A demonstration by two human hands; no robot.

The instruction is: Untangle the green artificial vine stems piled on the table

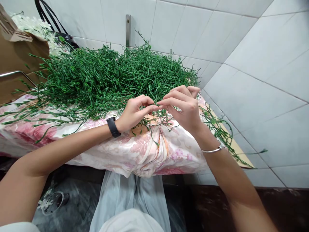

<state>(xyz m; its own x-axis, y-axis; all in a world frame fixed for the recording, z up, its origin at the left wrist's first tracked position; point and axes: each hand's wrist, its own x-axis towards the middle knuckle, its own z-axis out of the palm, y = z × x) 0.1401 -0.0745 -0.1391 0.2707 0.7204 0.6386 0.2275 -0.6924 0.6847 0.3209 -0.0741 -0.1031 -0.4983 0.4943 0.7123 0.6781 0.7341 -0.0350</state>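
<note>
My left hand [133, 111], with a black band on its wrist, pinches thumb to forefinger at the front of a big heap of green artificial flower stems [108, 75]. Tip to tip with it is my right hand [184, 105], which wears a silver bangle; its thumb and forefinger are pinched too, the other fingers loosely bent. A thin green stem is caught where the fingertips meet, largely covered by them. Below the hands, several loose stems [153, 137] trail over the floral cloth [135, 154]; I cannot tell which of them belong to the held one.
Brown paper bag [21, 54] and white artificial flowers [51, 42] are at the left. More stems [223, 137] lie on a tan board [238, 151] to the right. A tiled wall [183, 29] closes off the back and right. A clear cup [54, 203] is at lower left.
</note>
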